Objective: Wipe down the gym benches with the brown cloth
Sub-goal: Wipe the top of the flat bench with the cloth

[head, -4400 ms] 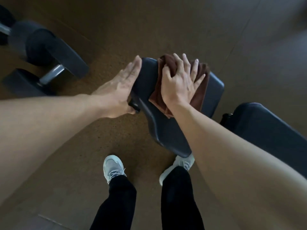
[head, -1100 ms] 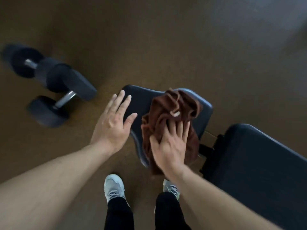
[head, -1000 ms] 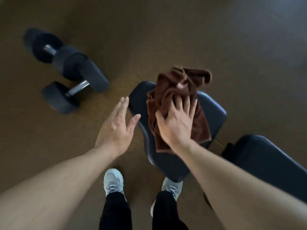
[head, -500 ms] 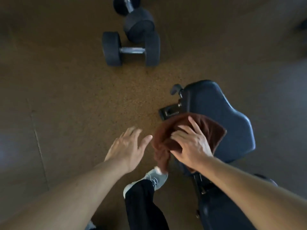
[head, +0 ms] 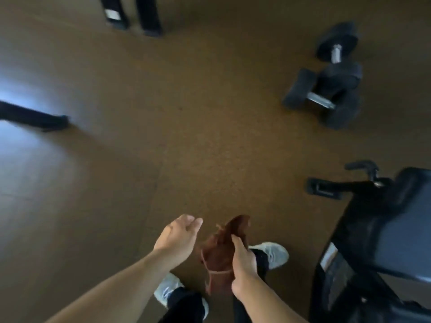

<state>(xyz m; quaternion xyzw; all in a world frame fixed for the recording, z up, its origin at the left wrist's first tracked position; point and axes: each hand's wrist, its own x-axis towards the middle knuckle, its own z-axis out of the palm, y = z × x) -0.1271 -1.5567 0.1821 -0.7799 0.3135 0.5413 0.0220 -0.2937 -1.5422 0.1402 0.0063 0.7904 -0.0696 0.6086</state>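
A person stands on the brown gym floor (head: 210, 136), the brown cloth (head: 221, 250) bunched in the right hand (head: 243, 264), whose fingers (head: 238, 241) curl around the fabric's right side while the rest hangs in folds to the left of and below the knuckles. The left hand (head: 178, 236) is held just beside the cloth, apart from it, fingers loosely bent and holding nothing. The cloth is in the air above the person's legs, off any bench.

Well to the right of the gripping fingers sits the dark padded gym bench (head: 396, 229), its black frame and a floor foot (head: 324, 190) reaching toward the middle of the room. Beyond the fingertips, far up and to the right, two black dumbbells (head: 331, 89) lie together on the floor. Directly under the hands are the person's pale grey shoes (head: 272, 254) and dark trouser legs (head: 184, 306). Far off to the left of the open hand, a black bar (head: 35, 117) lies on the floor by a patch of glare, and dark equipment feet (head: 133, 15) stand at the top edge. The picture is blurred throughout.
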